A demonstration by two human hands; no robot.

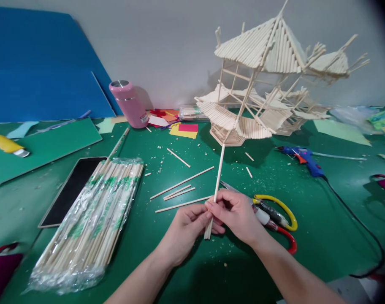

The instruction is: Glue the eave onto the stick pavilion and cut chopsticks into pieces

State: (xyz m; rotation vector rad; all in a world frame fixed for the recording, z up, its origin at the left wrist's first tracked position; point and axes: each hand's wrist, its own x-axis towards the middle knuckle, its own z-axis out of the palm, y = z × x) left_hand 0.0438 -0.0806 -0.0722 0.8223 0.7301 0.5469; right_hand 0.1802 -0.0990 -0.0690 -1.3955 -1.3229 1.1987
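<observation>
Both my hands meet low in the middle of the head view around thin wooden sticks [219, 173]. My left hand [188, 226] pinches them from the left, thumb against their lower part. From the right, my right hand [237, 213] grips the same sticks, its thumb beside the left one. They stand nearly upright, with one reaching far above my fingers and short ends showing below. Scissors [275, 213] with yellow and red handles lie just beyond my right hand. Several loose sticks [181, 182] rest on the green table left of my hands.
A stick-built pavilion model [252, 93] stands at the back. Left are a plastic-wrapped bundle of chopsticks [88, 223], a dark phone-like slab [74, 190], a pink flask [129, 103] and a yellow cutter [7, 145]. A blue glue gun [302, 158] with a black cord lies right.
</observation>
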